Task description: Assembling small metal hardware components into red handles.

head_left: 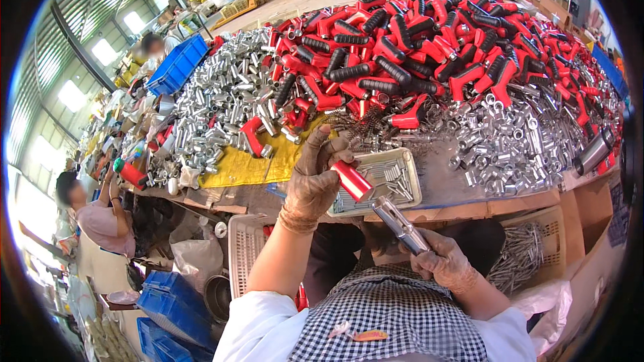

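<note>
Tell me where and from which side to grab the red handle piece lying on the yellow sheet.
Grip the red handle piece by its long straight limb, coming from above with fingers across its narrow width. It lies flat on the yellow sheet, with silver tubes crowding its upper end, so the lower end probably gives more room.

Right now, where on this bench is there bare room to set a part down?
Only the yellow sheet left of the left hand, and the bare strip beside the small tray. Behind them, red handles and metal tubes are heaped thick.

One head-worn fisheye view looks steeply down from close above the hands, facing forward across the worktop [463,191] filling the upper frame.
</note>
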Demonstrator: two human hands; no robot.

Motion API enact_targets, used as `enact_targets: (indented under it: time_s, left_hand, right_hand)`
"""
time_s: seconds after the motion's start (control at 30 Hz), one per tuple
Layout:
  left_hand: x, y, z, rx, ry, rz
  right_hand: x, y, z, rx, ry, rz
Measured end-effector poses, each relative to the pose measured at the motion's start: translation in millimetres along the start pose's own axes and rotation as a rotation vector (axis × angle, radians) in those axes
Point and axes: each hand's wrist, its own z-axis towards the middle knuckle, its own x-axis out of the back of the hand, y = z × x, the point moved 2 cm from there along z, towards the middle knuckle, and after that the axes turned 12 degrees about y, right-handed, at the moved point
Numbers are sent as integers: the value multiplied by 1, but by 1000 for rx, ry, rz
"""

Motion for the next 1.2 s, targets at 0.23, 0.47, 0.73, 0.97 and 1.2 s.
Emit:
enact_targets:
  time_s: [0.23, 0.47, 0.73, 0.97, 1.2]
  left_hand:
    - [-1, -40, -20, 127, 11, -52]
    - [-14, -55, -40, 260, 167, 290]
    - [0, -49, -34, 286, 192, -302]
    - [-17, -54, -48, 156, 214, 247]
    - [-10, -72, -77, 309, 39, 447]
  right_hand:
    - [-15, -6, -1, -49, 67, 53]
    - [-14, -9, 7, 14, 75, -36]
    - [-10, 4, 2, -34, 163, 17]
    - [-6, 17, 6, -111, 127, 67]
    - [-13, 28, 20, -68, 39, 88]
